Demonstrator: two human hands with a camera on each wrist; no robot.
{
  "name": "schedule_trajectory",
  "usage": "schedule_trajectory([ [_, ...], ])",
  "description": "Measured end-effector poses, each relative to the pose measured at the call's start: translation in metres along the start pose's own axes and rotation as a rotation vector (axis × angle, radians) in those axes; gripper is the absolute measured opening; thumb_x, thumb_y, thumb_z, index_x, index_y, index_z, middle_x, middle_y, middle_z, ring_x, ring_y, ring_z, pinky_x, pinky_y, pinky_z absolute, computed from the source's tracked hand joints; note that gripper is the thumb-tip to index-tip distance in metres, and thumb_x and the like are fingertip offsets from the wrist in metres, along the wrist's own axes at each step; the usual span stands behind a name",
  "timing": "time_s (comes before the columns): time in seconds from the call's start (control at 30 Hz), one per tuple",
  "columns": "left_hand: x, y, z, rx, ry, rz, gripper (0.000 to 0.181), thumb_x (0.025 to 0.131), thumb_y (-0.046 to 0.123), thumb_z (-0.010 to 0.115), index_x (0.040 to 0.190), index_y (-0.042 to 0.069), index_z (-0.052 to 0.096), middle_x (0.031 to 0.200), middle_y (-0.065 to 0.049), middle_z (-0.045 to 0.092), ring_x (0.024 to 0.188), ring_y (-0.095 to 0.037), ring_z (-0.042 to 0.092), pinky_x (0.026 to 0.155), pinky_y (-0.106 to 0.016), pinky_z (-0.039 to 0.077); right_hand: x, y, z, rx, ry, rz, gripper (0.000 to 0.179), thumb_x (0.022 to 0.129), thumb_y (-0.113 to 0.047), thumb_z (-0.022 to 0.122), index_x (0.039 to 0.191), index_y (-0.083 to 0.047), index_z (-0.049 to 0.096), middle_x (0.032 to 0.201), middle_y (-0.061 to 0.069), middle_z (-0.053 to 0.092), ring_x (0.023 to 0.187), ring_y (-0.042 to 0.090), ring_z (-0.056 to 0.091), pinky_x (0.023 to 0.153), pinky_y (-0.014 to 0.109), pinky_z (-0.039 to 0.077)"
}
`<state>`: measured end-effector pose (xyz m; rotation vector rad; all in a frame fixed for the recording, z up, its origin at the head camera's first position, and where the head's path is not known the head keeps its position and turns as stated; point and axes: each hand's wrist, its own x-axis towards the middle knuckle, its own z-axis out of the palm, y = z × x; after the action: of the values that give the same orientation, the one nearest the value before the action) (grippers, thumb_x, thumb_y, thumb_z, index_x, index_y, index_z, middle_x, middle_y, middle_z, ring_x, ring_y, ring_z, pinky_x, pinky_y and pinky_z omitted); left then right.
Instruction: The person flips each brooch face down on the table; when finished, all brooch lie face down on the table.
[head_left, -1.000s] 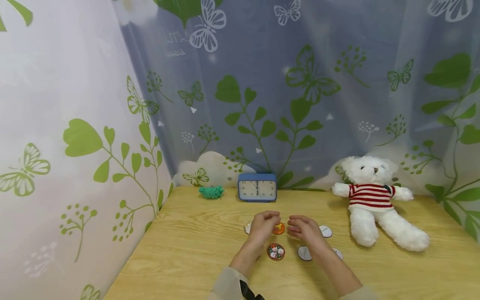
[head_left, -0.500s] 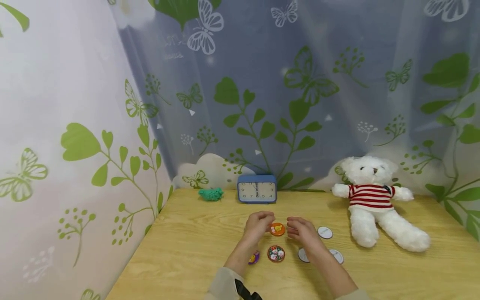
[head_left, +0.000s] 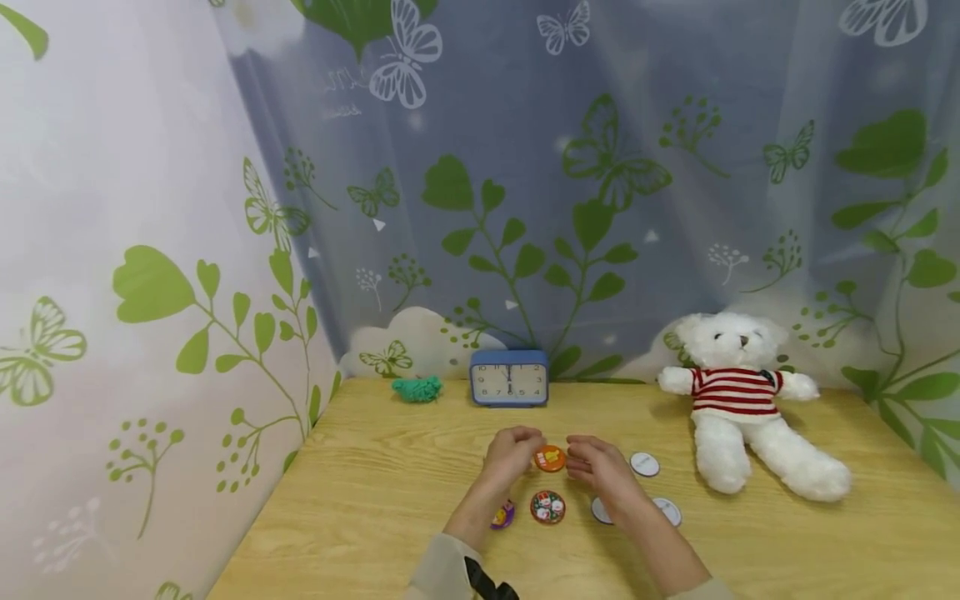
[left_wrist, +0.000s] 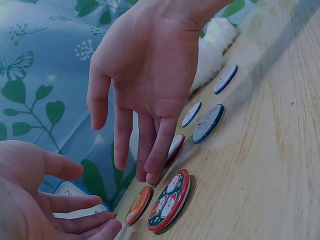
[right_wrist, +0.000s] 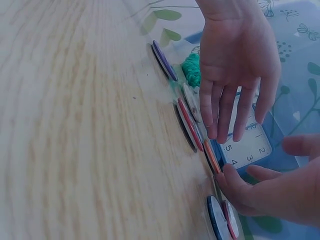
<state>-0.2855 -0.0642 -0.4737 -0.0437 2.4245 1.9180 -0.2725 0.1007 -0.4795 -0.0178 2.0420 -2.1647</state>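
My left hand (head_left: 512, 456) hovers left of an orange round badge (head_left: 551, 457) bearing a yellow figure, its fingertips close to the rim. My right hand (head_left: 606, 473) is on the badge's other side, palm facing the left hand. Both hands have loose, slightly bent fingers and hold nothing, as the left wrist view confirms with the left hand (left_wrist: 60, 200) and right hand (left_wrist: 150, 85). Nearer me lies a red-rimmed Christmas badge (head_left: 548, 507). A purple badge (head_left: 503, 514) is partly hidden by the left forearm. White-faced discs (head_left: 644, 464) lie around the right hand, one partly covered.
A blue alarm clock (head_left: 509, 379) stands at the back of the wooden table (head_left: 360, 500), with a green bundle (head_left: 417, 389) to its left. On the right sits a white teddy bear (head_left: 738, 400) in a striped shirt. A patterned curtain (head_left: 465, 108) hangs behind.
My left hand has drawn a little left, away from the orange badge, which shows more fully. The purple badge has come into sight beside the forearm. The right hand has barely moved.
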Motion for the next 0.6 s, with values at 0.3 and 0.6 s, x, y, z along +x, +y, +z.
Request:
schedule_trajectory([
  [0.3,-0.0007,0.0024,-0.0023,0.041,-0.043,-0.038,0.042,0.099,0.025,0.068,0.130,-0.003,0.066,0.121,-0.011,0.070,0.105,-0.026,0.065,0.091,-0.043,0.057,-0.0025,0.0000,0.0023,-0.003,-0.027,0.002,0.048,0.109,-0.011,0.040,0.147,0.019,0.038,0.149,0.042,0.040,0.131,0.050,0.050,0.113,0.051,0.047],
  [0.6,-0.0001,0.0021,0.0007,0.064,-0.030,-0.045,0.038,0.099,0.025,0.067,0.127,-0.001,0.068,0.120,-0.010,0.071,0.106,-0.026,0.066,0.091,-0.043,0.058,-0.0020,0.0019,0.0033,-0.009,-0.035,-0.002,0.048,0.109,-0.012,0.042,0.144,0.020,0.041,0.141,0.038,0.052,0.124,0.040,0.059,0.109,0.048,0.050],
])
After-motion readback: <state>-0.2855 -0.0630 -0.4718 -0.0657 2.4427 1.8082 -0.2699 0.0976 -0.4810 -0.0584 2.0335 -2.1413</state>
